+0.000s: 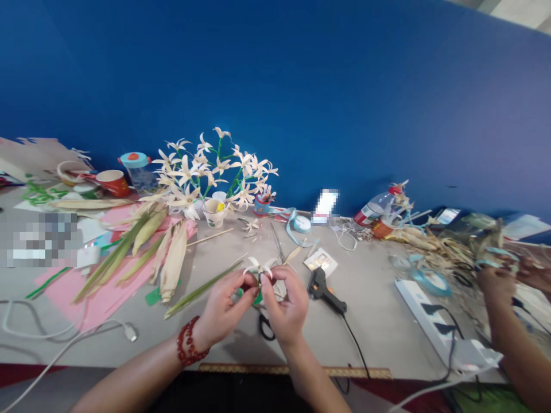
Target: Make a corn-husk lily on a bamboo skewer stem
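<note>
Near the front middle of the table, my left hand and my right hand meet with fingertips pinched around the base of a small white flower. Its petals spread out above my fingers. Something green shows beneath the fingers, partly hidden. Scissors with a black handle lie under my hands. To the left is a long green husk strip; to the right, a black glue gun rests on the table. A red bead bracelet circles my left wrist.
White flowers in cups stand at the back. Husks and pink paper lie left. A power strip, blue ribbon and another person's hands are at right. A wooden ruler lines the front edge.
</note>
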Tool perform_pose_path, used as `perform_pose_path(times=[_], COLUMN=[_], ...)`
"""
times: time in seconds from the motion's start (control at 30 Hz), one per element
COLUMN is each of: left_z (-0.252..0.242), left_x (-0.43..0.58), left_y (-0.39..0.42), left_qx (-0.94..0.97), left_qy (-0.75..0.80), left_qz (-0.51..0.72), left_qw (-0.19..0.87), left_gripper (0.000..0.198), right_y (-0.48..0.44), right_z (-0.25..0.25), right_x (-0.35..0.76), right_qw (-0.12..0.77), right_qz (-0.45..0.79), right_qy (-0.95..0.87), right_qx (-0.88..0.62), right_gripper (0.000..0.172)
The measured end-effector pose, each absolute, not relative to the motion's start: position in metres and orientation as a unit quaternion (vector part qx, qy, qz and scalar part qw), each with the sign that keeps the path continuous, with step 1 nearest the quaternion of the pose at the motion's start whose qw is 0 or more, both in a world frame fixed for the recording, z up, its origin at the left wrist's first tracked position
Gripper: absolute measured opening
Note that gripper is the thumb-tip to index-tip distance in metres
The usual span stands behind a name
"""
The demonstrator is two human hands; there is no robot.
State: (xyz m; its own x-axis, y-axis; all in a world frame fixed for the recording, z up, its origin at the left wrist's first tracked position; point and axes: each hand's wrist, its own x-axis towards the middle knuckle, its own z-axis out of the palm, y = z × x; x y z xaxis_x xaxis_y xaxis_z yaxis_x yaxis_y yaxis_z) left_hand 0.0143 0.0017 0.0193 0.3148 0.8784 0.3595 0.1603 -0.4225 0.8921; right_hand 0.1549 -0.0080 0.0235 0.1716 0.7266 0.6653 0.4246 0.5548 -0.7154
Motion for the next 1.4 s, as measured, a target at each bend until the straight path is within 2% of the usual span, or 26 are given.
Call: perform_pose_path(times=[0.47,1.4], left_z=[0.0177,0.0166], left_x=[0.0139,0.0139], left_y=[0.0010,0.0023], left_qx=[0.718,0.670], left_qy=[0.369,0.360], left_qz=[0.453,0.460], left_qw=[0.379,0.459], left_gripper=[0.017,0.019], right_y=[-0.0060,-0.0085], right_z=[0.0163,0.0180], right_x=[0.1568,0.1572], right_qw=[0.601,0.609], right_qz=[0.052,0.097], right_qy=[-0.661,-0.650], right_qx=[-0.446,-0.443], right_gripper=[0.015,0.012])
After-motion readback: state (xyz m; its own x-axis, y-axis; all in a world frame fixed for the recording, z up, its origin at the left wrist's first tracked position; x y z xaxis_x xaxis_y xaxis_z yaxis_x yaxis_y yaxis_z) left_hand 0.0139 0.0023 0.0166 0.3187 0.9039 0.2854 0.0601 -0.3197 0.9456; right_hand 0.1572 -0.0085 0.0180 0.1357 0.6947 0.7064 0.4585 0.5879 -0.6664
